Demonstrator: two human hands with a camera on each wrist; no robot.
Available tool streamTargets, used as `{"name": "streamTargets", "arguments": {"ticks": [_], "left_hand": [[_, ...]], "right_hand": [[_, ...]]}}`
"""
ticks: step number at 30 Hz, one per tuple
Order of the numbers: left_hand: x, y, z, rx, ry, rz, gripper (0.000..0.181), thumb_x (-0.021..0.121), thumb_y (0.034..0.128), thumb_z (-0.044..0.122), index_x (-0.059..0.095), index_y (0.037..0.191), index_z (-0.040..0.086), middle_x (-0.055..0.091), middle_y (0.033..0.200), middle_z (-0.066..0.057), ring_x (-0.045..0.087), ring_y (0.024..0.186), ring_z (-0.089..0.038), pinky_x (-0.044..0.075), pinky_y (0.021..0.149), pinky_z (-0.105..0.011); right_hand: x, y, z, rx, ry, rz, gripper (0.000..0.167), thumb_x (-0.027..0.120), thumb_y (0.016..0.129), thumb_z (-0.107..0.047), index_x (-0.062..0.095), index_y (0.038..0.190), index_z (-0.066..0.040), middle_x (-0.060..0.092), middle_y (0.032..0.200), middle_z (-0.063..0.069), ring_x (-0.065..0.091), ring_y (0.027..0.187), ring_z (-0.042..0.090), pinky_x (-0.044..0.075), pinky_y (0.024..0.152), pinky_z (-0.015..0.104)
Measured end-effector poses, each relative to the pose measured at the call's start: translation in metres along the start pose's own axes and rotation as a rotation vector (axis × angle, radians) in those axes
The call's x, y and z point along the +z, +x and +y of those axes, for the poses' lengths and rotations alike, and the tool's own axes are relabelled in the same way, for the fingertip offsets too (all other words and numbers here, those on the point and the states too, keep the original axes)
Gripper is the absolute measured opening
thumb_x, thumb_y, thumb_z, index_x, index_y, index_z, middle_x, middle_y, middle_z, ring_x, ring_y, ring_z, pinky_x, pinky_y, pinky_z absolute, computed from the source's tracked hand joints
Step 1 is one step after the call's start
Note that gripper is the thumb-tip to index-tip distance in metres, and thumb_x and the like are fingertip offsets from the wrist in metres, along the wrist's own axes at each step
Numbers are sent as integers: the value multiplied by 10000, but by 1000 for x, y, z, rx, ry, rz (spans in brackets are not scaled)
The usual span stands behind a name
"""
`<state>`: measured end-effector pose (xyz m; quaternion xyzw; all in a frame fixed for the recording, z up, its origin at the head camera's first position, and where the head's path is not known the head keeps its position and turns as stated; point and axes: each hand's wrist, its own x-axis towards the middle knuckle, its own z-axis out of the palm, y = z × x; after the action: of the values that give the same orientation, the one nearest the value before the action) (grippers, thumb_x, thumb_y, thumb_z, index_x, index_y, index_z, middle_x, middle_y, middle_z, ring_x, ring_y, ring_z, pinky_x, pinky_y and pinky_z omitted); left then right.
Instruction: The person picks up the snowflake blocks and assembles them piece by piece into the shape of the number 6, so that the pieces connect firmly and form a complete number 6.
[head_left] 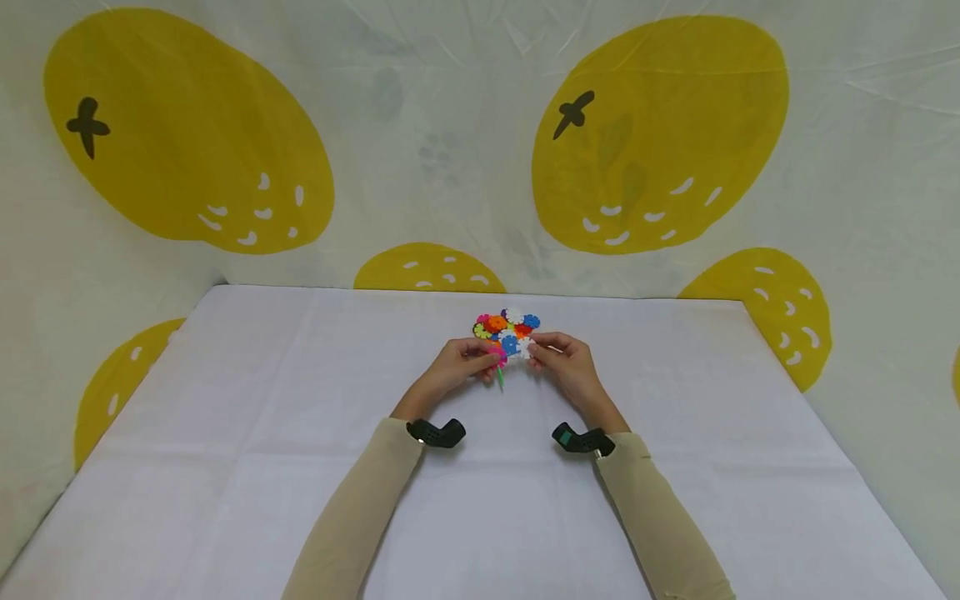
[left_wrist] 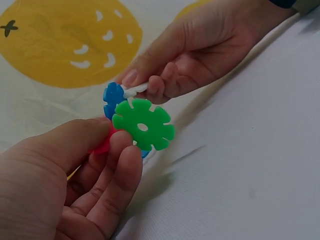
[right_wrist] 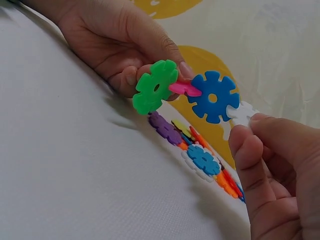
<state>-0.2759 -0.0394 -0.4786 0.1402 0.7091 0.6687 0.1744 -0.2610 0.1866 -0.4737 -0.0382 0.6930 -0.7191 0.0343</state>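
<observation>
A short chain of notched plastic snowflake discs is stretched between both hands. My left hand [head_left: 456,363] pinches the pink disc [right_wrist: 186,89] between thumb and fingers. The green disc [left_wrist: 155,117] is joined to one side of the pink one. On its other side sits the blue disc [right_wrist: 204,111], which faces the right wrist camera. My right hand [head_left: 572,368] pinches the white disc [right_wrist: 240,115], slotted into the edge of the blue one. Fingers hide part of the pink and white discs.
Just beyond the hands lies a pile of loose discs [head_left: 497,323] in several colours. In the right wrist view, a purple disc [right_wrist: 165,129] and a light blue disc [right_wrist: 202,161] belong to it. A white cloth covers the table [head_left: 262,467]; a patterned curtain [head_left: 435,100] hangs behind.
</observation>
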Motion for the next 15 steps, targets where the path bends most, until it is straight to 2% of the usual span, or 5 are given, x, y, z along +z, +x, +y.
{"name": "streamTargets", "arguments": {"ticks": [3,7,15], "left_hand": [[-1,0,-1,8,1,-20,197,642,942,90,644,1049,-75,651,750,-36,632,654,-144,559,690,-251],[-1,0,-1,14,21,-33,190,640,943,91,648,1037,-74,657,747,-39,637,652,-144,563,700,-257],[-1,0,0,7,37,-32,206,641,943,90,658,1052,-84,664,734,-37,641,631,-138,564,699,-259]], "right_hand": [[1,0,0,-1,-5,3,315,665,914,-42,604,1179,118,665,935,25,668,718,98,551,709,201],[1,0,-1,7,-31,17,306,668,909,-35,614,1171,114,665,948,25,676,726,101,553,717,208],[0,0,-2,-22,-56,9,280,667,904,-15,626,1142,127,671,922,21,675,703,104,549,699,198]]}}
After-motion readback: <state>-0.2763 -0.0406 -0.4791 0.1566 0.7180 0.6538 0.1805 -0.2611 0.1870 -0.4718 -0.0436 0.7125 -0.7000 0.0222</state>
